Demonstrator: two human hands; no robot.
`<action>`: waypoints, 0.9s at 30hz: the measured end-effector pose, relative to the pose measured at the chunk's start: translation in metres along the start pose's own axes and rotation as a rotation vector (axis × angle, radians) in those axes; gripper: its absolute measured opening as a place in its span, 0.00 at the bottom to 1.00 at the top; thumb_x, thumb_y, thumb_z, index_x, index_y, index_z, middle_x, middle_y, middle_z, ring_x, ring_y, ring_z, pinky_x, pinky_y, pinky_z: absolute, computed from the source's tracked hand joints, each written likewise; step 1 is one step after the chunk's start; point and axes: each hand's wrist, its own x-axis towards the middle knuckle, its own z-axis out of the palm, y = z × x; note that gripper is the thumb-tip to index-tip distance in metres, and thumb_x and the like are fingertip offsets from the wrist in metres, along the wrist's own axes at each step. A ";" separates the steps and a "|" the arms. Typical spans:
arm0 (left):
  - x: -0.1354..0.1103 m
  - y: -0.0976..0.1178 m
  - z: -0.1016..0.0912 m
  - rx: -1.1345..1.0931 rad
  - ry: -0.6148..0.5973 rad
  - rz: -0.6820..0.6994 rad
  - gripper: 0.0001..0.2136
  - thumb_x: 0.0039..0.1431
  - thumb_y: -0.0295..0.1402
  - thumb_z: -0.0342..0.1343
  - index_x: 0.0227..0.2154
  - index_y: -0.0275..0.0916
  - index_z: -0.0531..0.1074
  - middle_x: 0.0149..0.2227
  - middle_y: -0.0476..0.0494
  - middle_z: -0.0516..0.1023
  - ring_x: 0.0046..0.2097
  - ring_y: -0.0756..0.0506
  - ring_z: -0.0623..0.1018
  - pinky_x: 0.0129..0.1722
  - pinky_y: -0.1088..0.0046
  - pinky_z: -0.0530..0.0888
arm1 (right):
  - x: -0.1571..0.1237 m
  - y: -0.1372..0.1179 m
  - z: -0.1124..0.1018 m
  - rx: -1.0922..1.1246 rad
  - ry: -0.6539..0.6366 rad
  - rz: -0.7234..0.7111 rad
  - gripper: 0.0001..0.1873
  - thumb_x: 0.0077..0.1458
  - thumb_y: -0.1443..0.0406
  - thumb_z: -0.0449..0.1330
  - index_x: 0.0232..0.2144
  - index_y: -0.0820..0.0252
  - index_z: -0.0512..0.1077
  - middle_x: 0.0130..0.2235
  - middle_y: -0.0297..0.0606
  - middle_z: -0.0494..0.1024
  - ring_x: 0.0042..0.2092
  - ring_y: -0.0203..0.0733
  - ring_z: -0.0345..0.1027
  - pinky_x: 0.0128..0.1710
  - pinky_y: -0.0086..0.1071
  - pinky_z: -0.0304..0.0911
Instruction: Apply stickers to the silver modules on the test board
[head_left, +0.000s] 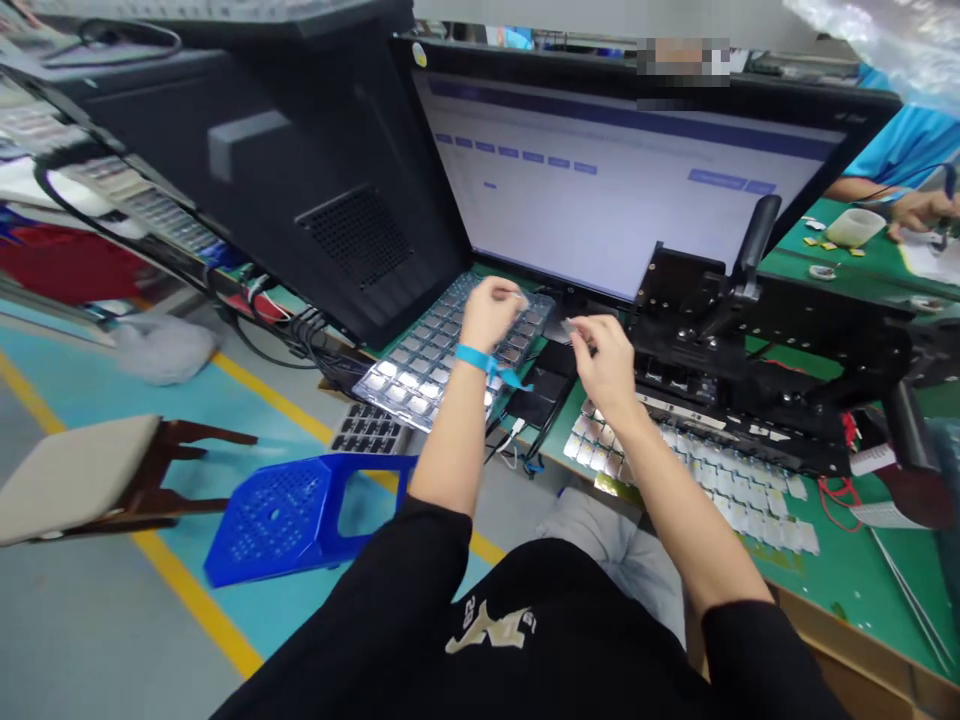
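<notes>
My left hand [489,312], with a blue wrist strap [480,358] on it, is over a clear plastic tray [409,412] of small silver square parts. Its fingers are pinched together, and whatever they hold is too small to make out. To the right, my right hand [606,362] pinches a small flat grey piece [568,325] between thumb and fingertips. That hand is between the tray and a black clamp fixture [705,320]. Below the fixture, rows of small silver-and-white parts [739,490] lie on the green mat.
A monitor [585,210] and a large black casing [300,180] stand behind the tray. Cables and a black box [536,390] lie between my hands. Tweezers [911,600] rest at right. A blue stool [277,515] stands at left. A co-worker's hand [922,212] is at far right.
</notes>
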 end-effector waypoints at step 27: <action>0.039 -0.078 -0.020 0.625 -0.037 -0.046 0.17 0.67 0.41 0.57 0.53 0.37 0.70 0.54 0.39 0.73 0.51 0.42 0.76 0.51 0.57 0.77 | 0.057 -0.004 0.108 -0.260 -0.292 0.149 0.08 0.64 0.69 0.58 0.45 0.64 0.74 0.59 0.46 0.67 0.61 0.50 0.60 0.57 0.46 0.65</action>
